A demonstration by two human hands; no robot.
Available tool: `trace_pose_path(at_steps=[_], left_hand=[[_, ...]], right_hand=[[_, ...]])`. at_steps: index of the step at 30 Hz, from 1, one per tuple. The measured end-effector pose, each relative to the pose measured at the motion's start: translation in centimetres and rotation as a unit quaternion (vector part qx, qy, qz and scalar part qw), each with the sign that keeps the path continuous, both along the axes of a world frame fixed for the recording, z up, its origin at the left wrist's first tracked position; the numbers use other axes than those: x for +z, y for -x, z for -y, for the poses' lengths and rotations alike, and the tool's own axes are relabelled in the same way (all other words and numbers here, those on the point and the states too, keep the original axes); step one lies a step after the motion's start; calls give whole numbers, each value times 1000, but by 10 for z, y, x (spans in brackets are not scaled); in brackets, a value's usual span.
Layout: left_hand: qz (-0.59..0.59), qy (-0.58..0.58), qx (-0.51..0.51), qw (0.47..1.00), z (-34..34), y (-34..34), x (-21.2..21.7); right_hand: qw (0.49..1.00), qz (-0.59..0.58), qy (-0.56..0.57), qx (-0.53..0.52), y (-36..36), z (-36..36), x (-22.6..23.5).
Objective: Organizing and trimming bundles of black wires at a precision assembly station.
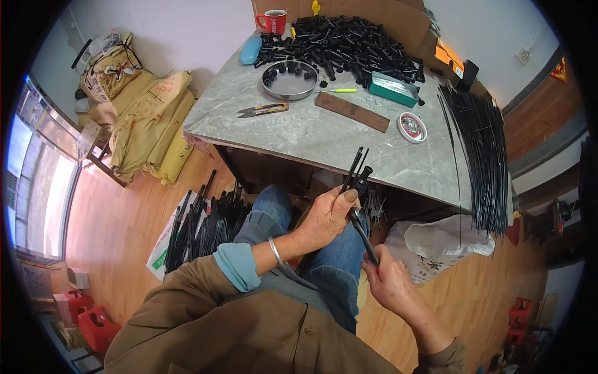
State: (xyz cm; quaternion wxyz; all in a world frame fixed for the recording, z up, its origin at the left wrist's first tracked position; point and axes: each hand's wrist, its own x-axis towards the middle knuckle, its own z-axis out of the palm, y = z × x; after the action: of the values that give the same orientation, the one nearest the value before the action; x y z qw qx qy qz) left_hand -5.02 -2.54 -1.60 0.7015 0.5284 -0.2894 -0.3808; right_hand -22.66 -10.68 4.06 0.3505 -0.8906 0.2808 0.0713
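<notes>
My left hand (325, 219), with a silver bangle at the wrist, is closed around several thin black rods (357, 168) above my knees, just off the table's front edge. Among their upper ends shows one thicker black end. A long black rod (364, 238) slants down from this fist toward my right hand (393, 282). The fingers of that hand are wrapped round its lower end. Whether this rod is one piece with those in my left hand is hidden by the fingers.
On the grey table (261, 134) lie a heap of black parts (355, 47), a round metal tray (289, 90), snips (265, 110), a brown bar (352, 112), a green box (393, 90), a small white bowl (412, 127) and long black wires (479, 156). More black rods (218, 218) stand by my left leg.
</notes>
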Motion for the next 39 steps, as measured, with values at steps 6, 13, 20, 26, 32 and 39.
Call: trace_pose_path(at_steps=[6,13,20,26,32,39], left_hand=[[-87,12,-38,995,-3,-11,-6],[20,-8,46,999,3,2,-5],[53,-41,79,995,7,3,-3],[-32,-34,30,998,7,1,7],[-70,-22,25,997,2,2,5],[-22,-35,37,998,2,-2,2]], right_hand=[[986,111,100,-76,9,3,-2],[952,171,245,-64,2,7,4],[980,147,94,-90,7,-4,-15],[919,277,-166,-225,10,-37,-68],[931,260,245,-77,8,1,-15],[903,239,356,12,0,19,-3]])
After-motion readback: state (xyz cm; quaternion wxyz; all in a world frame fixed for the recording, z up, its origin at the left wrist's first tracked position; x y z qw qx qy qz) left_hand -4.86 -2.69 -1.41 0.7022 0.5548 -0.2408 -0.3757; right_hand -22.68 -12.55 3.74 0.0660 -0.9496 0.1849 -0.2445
